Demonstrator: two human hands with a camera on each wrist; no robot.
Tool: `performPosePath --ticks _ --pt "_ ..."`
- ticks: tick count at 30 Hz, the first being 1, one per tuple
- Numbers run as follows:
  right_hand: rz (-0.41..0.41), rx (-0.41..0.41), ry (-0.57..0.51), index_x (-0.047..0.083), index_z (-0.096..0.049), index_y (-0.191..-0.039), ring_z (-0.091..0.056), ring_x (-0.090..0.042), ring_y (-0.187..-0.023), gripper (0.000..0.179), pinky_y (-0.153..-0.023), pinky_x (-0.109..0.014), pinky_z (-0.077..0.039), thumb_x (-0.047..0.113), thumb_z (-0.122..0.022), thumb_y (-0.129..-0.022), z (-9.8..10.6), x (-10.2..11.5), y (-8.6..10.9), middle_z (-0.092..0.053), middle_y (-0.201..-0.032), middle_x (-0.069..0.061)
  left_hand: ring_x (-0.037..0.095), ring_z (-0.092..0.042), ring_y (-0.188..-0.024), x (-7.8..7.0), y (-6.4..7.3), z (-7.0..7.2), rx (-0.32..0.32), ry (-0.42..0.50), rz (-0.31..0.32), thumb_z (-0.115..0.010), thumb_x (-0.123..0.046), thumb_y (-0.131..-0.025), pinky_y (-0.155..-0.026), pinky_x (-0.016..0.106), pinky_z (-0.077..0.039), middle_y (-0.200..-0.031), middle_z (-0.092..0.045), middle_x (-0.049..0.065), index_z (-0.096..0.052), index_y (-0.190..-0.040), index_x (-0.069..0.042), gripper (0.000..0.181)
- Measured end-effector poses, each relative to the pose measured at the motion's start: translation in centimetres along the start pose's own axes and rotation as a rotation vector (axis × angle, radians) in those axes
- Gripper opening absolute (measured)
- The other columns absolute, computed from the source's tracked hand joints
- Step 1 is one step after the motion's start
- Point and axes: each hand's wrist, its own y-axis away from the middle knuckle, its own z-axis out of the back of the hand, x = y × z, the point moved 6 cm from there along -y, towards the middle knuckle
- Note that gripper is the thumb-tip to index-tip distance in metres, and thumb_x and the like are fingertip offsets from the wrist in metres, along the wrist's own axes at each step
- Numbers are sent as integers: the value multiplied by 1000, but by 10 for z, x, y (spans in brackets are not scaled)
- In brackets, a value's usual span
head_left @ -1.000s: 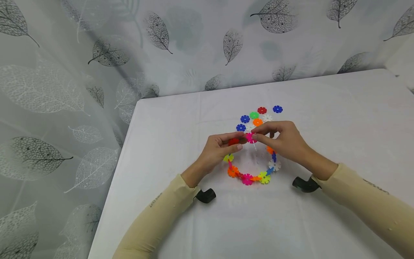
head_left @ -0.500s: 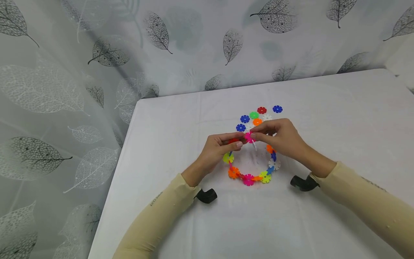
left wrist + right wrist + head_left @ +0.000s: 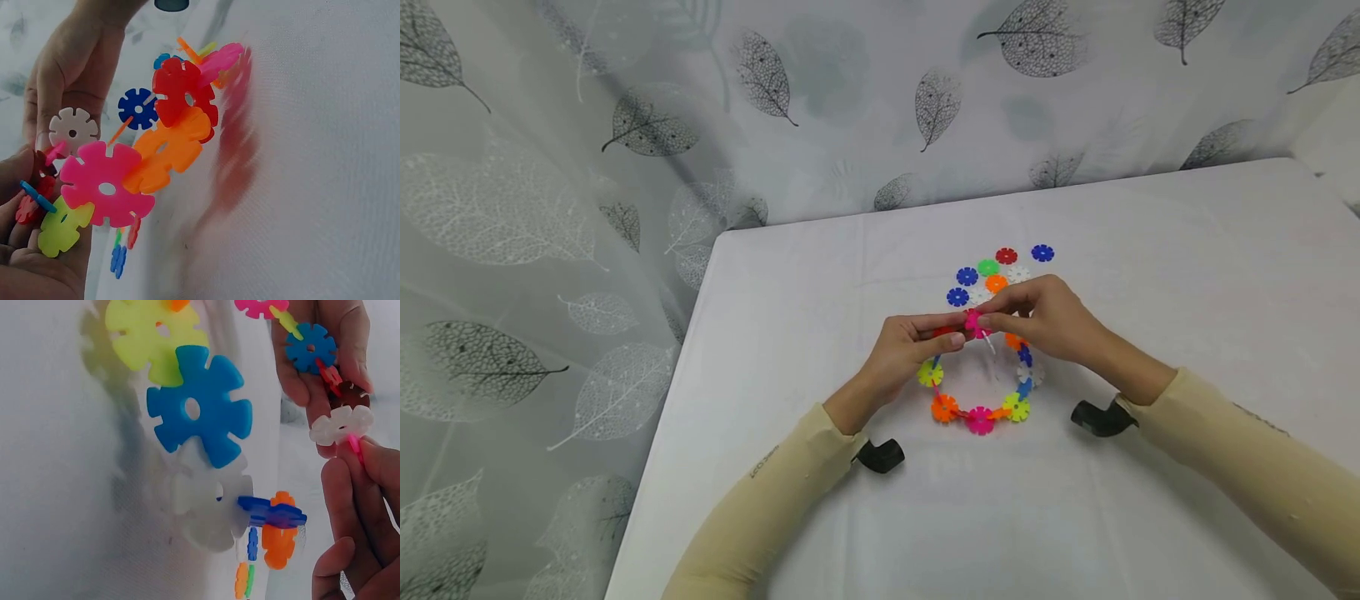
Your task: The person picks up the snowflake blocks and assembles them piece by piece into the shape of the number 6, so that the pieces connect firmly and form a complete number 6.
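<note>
A chain of slotted flower-shaped plastic discs (image 3: 981, 421) hangs in a loop between my hands, its lower part near the white tabletop. My left hand (image 3: 897, 354) holds the chain by a red disc at the loop's upper left, fingers stretched along it and thumb in front. My right hand (image 3: 1054, 323) pinches a pink disc (image 3: 977, 322) between thumb and forefinger. A white disc (image 3: 342, 426) is joined to that pink one in the right wrist view. Close by, a dark reddish-brown disc (image 3: 350, 397) is partly hidden at the left fingers; whether it meets the white disc I cannot tell.
Several loose discs lie beyond the hands, among them a blue one (image 3: 1042, 252), a red one (image 3: 1007, 256) and a green one (image 3: 988, 267). A white cloth covers the table (image 3: 820, 283). A leaf-print curtain (image 3: 850, 100) hangs behind it.
My right hand has shifted slightly left, with the pink disc closer to the left fingertips. The loop's right side has drawn inward. The left hand stays almost where it was.
</note>
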Motion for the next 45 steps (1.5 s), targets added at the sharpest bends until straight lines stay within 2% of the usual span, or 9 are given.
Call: performPosePath --ticks 10,17,22,29,45 --pt "-5 8 -29 7 -80 -106 -64 -20 -77 17 -64 -26 -54 14 -78 -91 2 -1 2 -76 -90 0 21 -69 -112 4 1 -1 -12 33 24 -70 -5 -95 -97 33 -52 -119 -72 11 -67 -131 -1 36" --pt "-26 25 -115 4 -78 -107 -71 -30 -84 17 -69 -26 -57 12 -76 -93 3 -3 3 -76 -94 -6 24 -69 -111 5 1 -2 5 60 21 -68 -3 -96 -98 34 -52 -121 -71 13 -65 -132 1 36" --pt "-35 21 -122 3 -78 -108 -70 -31 -84 17 -69 -25 -57 10 -75 -93 3 -4 3 -76 -95 -9 23 -69 -111 5 1 -2 12 62 18 -68 -3 -96 -99 34 -51 -119 -72 13 -65 -132 1 36" --pt "-37 11 -111 4 -77 -108 -69 -30 -85 17 -70 -24 -56 11 -74 -93 3 -3 4 -75 -94 -5 24 -69 -112 5 1 -3 29 54 -1 -68 -3 -97 -100 35 -51 -118 -72 14 -66 -131 1 35" --pt "-48 14 -127 3 -76 -107 -71 -23 -84 15 -73 -25 -57 11 -73 -94 3 -6 5 -75 -94 -5 21 -68 -113 4 0 -4 23 29 13 -69 -4 -96 -99 33 -51 -121 -71 11 -66 -132 -2 36"
